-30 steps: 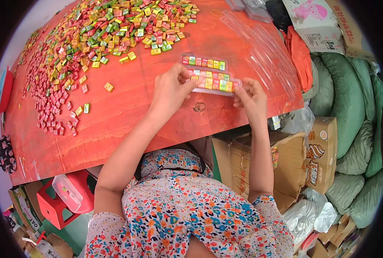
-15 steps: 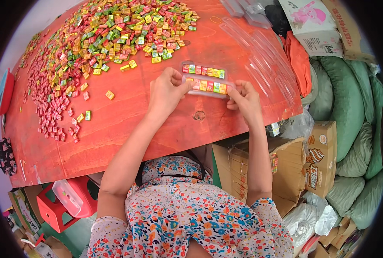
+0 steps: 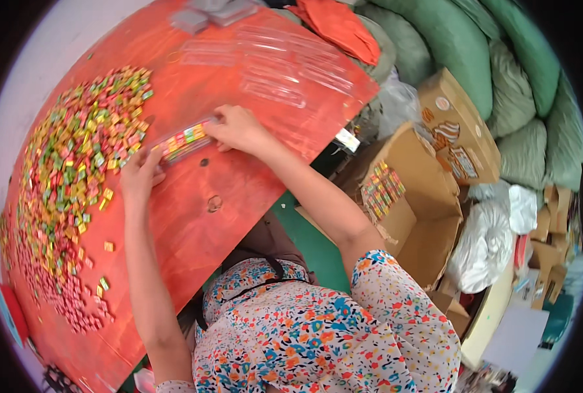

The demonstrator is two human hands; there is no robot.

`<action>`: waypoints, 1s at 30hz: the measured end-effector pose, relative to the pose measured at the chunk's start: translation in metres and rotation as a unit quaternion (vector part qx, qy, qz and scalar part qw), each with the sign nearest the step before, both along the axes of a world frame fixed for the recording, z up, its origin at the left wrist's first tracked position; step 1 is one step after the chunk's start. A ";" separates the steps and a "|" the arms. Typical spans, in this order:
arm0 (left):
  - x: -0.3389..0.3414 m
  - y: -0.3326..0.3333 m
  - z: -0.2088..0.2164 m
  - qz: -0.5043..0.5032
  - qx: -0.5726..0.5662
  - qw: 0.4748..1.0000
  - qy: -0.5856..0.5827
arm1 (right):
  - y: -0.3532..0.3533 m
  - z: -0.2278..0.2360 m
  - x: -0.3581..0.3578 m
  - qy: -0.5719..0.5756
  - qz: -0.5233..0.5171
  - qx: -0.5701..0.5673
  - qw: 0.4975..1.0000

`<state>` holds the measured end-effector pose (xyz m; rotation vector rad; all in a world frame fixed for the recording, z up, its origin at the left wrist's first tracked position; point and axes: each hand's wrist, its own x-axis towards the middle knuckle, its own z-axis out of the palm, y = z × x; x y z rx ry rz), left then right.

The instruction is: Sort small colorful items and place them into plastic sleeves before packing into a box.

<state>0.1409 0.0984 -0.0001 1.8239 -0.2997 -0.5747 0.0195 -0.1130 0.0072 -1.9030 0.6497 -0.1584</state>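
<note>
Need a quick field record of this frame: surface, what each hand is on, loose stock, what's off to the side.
surface: orange-red table
left hand: on near end of the filled candy tray
right hand: on the tray's far end
loose stock: pile of small wrapped candies on the person's left
spare: clear empty trays at far edge
beside table: open cardboard box holding filled trays

- Your left hand (image 3: 141, 175) and right hand (image 3: 238, 128) hold the tray (image 3: 183, 141) between them on the bench (image 3: 239, 190).
- The sweets (image 3: 75, 177) lie left of it.
- The box (image 3: 413, 196) stands right of the bench.
</note>
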 end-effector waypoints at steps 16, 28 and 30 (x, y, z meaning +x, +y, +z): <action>-0.119 -0.079 0.024 -0.165 -0.189 0.949 0.190 | -0.043 0.018 -0.180 -0.136 -0.080 0.338 0.928; -0.165 -0.135 -0.002 -0.484 0.028 0.648 -0.587 | -0.124 -0.063 -0.491 -0.135 -0.297 0.344 0.881; -0.164 -0.130 -0.008 -0.497 0.027 0.658 -0.565 | -0.124 -0.103 -0.555 -0.099 -0.348 0.378 0.852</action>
